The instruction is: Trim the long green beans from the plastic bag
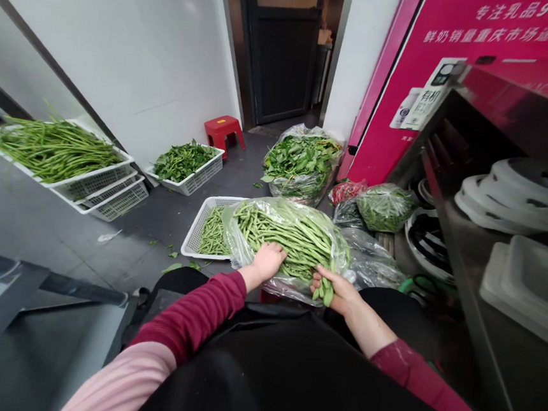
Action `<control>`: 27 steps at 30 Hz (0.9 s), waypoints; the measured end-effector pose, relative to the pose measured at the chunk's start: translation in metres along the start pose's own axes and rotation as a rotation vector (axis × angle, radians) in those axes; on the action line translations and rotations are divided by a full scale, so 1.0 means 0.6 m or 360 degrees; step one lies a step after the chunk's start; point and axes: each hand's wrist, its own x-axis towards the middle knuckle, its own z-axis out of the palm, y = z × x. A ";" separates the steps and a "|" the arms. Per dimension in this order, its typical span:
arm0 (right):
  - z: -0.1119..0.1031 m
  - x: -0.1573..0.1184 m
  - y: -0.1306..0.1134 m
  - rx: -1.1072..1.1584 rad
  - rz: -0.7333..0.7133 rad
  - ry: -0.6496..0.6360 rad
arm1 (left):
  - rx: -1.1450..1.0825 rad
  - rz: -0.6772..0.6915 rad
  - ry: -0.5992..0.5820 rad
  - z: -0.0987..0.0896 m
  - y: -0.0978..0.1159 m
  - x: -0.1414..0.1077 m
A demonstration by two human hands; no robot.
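Note:
A clear plastic bag [237, 240] full of long green beans [286, 229] lies open in front of my knees. My right hand [336, 291] is closed round a small bunch of green beans [324, 292] at the bag's near right side. My left hand [269, 261] rests on the beans at the near edge of the bag, fingers curled down; whether it grips any is hidden. Just left of the bag, partly covered by it, a white plastic basket [195, 227] holds shorter bean pieces [214, 232].
Stacked white baskets [116, 195] with long green stems stand at left, near a basket of leafy greens [186, 162] and a red stool [224, 132]. Bagged greens [301, 160] sit ahead. A metal shelf [462, 247] with white containers flanks my right. Leaf scraps litter the floor.

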 end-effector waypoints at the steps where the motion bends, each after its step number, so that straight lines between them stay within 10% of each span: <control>1: 0.004 0.000 -0.001 -0.0160 -0.0100 0.0099 | -0.0002 0.0073 0.0039 -0.016 -0.005 -0.005; 6: 0.042 -0.003 -0.013 -0.0960 -0.0267 0.0078 | -0.0087 0.0352 0.0226 -0.109 -0.022 -0.023; 9: 0.060 -0.007 -0.012 -0.0811 -0.0165 -0.0248 | -0.0144 0.0358 0.0424 -0.146 -0.022 -0.019; 13: 0.058 -0.003 -0.011 -0.0325 -0.0134 -0.0189 | -0.0402 -0.0036 0.0868 -0.156 -0.015 -0.023; 15: 0.053 0.002 -0.014 -0.0078 -0.0123 -0.0081 | -0.0704 -0.0257 0.0775 -0.144 0.001 -0.036; 19: 0.057 0.004 -0.013 0.0085 -0.0227 0.0006 | -0.1368 -0.0157 -0.0034 -0.100 0.053 -0.064; 24: 0.081 -0.010 0.002 -0.0048 -0.0524 0.0132 | -0.1021 -0.0164 0.0072 -0.075 0.083 -0.074; 27: 0.086 -0.014 0.004 -0.0192 -0.0578 0.0239 | -0.0742 0.0323 0.0096 -0.084 0.079 -0.079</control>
